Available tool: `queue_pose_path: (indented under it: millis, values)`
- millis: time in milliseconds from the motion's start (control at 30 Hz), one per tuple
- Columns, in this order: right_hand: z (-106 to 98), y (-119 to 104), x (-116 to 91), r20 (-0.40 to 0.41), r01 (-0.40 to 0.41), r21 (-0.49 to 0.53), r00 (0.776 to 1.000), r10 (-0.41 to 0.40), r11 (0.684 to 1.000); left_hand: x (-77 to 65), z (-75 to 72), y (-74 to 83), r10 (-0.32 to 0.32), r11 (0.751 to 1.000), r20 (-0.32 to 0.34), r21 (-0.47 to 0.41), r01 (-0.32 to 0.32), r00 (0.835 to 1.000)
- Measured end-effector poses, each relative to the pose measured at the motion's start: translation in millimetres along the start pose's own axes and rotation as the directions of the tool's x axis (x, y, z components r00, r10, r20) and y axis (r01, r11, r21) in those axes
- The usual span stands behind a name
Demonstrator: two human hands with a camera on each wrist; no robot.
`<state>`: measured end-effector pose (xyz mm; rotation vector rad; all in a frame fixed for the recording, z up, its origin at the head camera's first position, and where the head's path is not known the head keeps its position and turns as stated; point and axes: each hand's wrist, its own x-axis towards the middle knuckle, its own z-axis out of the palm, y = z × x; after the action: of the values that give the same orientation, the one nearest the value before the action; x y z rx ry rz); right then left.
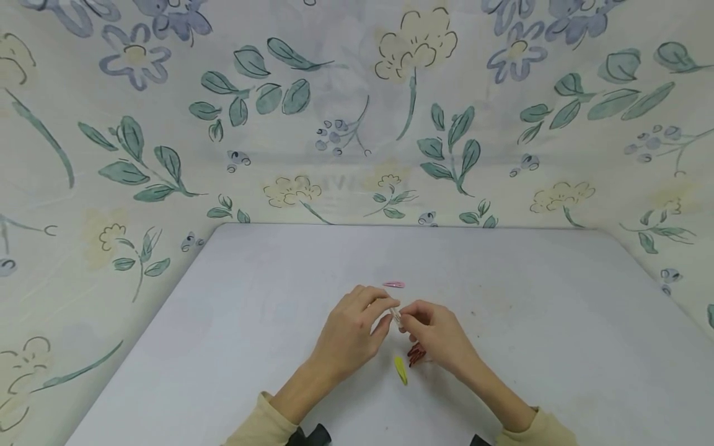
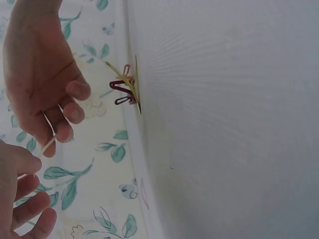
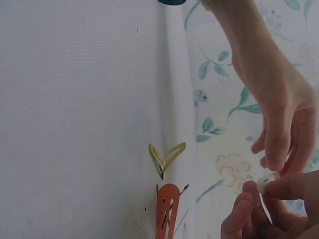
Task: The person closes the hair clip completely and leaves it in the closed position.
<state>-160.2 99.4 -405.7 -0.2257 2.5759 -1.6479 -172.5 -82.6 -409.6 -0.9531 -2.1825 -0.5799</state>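
The 2 bare hands work close together over the white table, with their fingertips meeting at a small white item. The item sits between the fingertips, above the table surface; its full outline is partly hidden by the fingers.

Left hand: pinches the item between thumb and finger, approaching from the left side. Right hand: pinches the item between thumb and forefinger from the right side. In the right wrist view, the remaining fingers of the right hand are bent below the grip.

Components on the table:
1. Pink clip: lies flat, just beyond the fingertips of the left hand, farther from the person.
2. Yellow clip: lies on the near side of the hands. The right wrist view shows its 2 legs spread in a V.
3. Reddish-brown clips: lie grouped just beside the yellow clip, to its right, near the right hand. The exact count is unclear because of overlap.

Surroundings: a floral backdrop borders the far edge and both sides of the table. Pale yellow sleeves cover both forearms above the wrists. Black objects show at the bottom edge of the head view.
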Motion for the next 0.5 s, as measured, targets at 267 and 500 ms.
queue_pose_path:
  millis: [267, 500]
  values:
    - [-2.7, 0.6, 1.5, -0.002, -0.011, -0.005, 1.0, 0.011, 1.0, 0.9, -0.4, -0.3, -0.007, 1.0, 0.021, 0.015, 0.006, 1.0]
    - [-5.0, 1.1, 2.1, 0.007, -0.009, -0.016, 1.0, 0.009, 1.0, 0.4, 0.3, -2.3, 0.002, 1.0, 0.024, 0.019, -0.003, 1.0]
